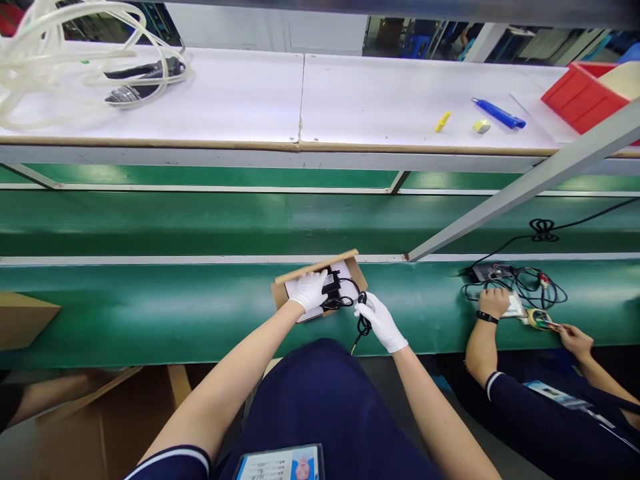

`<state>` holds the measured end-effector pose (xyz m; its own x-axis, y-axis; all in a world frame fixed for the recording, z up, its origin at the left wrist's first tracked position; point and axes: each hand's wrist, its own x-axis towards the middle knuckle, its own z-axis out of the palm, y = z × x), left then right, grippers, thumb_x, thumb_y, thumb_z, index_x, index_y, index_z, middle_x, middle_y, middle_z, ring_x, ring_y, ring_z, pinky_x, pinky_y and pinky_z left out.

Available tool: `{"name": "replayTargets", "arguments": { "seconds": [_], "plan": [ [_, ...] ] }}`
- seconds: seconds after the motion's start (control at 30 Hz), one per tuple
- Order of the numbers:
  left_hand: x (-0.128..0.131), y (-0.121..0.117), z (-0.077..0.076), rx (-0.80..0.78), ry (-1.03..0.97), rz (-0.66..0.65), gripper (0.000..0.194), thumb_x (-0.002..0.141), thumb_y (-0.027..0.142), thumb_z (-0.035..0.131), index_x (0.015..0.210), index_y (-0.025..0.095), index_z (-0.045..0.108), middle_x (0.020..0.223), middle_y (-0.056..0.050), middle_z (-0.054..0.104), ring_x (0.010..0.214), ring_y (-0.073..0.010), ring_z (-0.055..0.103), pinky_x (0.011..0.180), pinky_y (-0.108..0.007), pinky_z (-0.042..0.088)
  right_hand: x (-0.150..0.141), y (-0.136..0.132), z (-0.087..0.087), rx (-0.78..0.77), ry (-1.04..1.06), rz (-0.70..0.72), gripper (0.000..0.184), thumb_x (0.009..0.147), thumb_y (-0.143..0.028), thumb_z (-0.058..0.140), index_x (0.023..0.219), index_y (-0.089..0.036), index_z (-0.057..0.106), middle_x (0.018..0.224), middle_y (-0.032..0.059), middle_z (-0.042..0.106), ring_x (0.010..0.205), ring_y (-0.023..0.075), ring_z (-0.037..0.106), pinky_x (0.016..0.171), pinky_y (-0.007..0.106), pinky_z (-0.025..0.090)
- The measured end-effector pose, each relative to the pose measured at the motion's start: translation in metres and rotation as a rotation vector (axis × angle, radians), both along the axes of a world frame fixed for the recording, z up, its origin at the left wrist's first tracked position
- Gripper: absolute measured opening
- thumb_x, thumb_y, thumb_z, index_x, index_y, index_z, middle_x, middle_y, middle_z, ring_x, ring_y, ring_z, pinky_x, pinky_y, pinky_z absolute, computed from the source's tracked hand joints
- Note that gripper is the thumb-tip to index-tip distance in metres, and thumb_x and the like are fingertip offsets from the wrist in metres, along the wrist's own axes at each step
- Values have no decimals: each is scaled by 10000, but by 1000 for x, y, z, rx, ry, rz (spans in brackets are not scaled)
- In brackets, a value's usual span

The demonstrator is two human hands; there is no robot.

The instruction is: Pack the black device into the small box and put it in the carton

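In the head view, a shallow open cardboard box (320, 283) is seen lying on the near green conveyor belt (150, 313), directly ahead of the person. The gloved left hand (309, 290) is laid flat over the box, its fingers pressed down on a black power adapter (332, 283) and the white sheet beneath it. Just to the right of the box, the gloved right hand (381, 322) is closed in a pinch on the adapter's black cable (363, 321), a loop of which hangs off the belt edge toward the lap. The adapter thus lies under the left hand and inside the box, while its cable runs out to the right hand. It is judged that the dangling loop could snag on the belt edge or spring out of the box if the pinch is loosened, and that the light box could be dragged sideways should the cable be pulled while the left hand eases off. To the right, a co-worker's hands (495, 301) are occupied with another tangle of wires (530, 283), well apart.
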<state>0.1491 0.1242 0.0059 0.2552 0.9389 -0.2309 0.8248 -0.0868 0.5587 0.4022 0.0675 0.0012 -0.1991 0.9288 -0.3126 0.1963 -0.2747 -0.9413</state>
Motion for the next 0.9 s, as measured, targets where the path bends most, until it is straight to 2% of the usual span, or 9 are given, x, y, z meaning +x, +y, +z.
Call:
{"name": "replayTargets", "arguments": {
  "seconds": [0.07,0.2,0.27,0.4,0.5,0.6,0.67,0.77,0.9],
  "plan": [
    [-4,6,6,-18,-33,7,375,1038,377,595,1328,171,714,1256,-207,757,1168,-420,715,1074,-568,554,7,6,20,5,-4,38,676,933,-686,683,1359,-170,583,1069,86,722,896,231,703,980,473,588],
    [-15,1,37,48,-231,-63,470,1070,287,493,1526,296,606,1529,-38,663,1347,-266,659,1141,-357,547,27,20,57,70,-10,36,802,956,-712,660,1570,-232,469,1491,160,624,1206,275,709,1015,454,610],
    [-12,-4,53,174,-312,-139,596,1007,218,550,1597,294,542,1570,-34,625,1413,-273,603,1208,-378,501,28,29,75,96,20,36,805,971,-720,637,1602,-255,454,1602,164,554,1314,289,676,1038,447,612],
    [8,-14,65,385,-211,-353,759,844,88,622,1590,195,534,1383,-150,668,1274,-369,615,1115,-507,543,3,40,102,22,60,198,616,984,-623,674,1479,-259,628,1511,127,655,1308,290,680,923,372,648],
    [15,-23,53,457,-241,-377,771,828,31,556,1583,178,503,1436,-163,627,1351,-359,572,1178,-531,503,-15,39,110,-177,65,293,556,925,-533,763,1390,-235,700,1313,118,751,887,223,744,589,283,565],
    [8,-37,28,412,-378,-281,803,930,180,635,1678,202,345,1675,-149,463,1559,-328,427,1321,-511,386,-11,37,118,-172,-1,242,508,895,-528,800,1281,-202,747,1008,76,778,642,147,631,499,257,428],
    [3,-46,7,304,-343,-177,746,1018,321,635,1693,208,338,1679,-140,481,1541,-315,471,1304,-488,412,3,39,126,-135,-84,174,522,890,-548,809,1270,-196,746,912,51,758,646,145,623,505,251,409],
    [7,-55,-26,128,-100,-101,534,1074,424,609,1540,164,582,1429,-171,697,1291,-351,675,1118,-493,547,24,48,139,-42,-199,93,550,877,-519,823,1302,-183,726,1056,87,792,782,183,696,568,266,496],
    [22,-57,-53,79,19,-153,294,1060,310,604,1219,135,779,1083,-191,783,1041,-382,730,981,-530,539,34,58,151,153,-378,167,498,897,-482,799,1299,-207,696,1199,106,796,1026,270,761,829,390,638]
  ]
}}
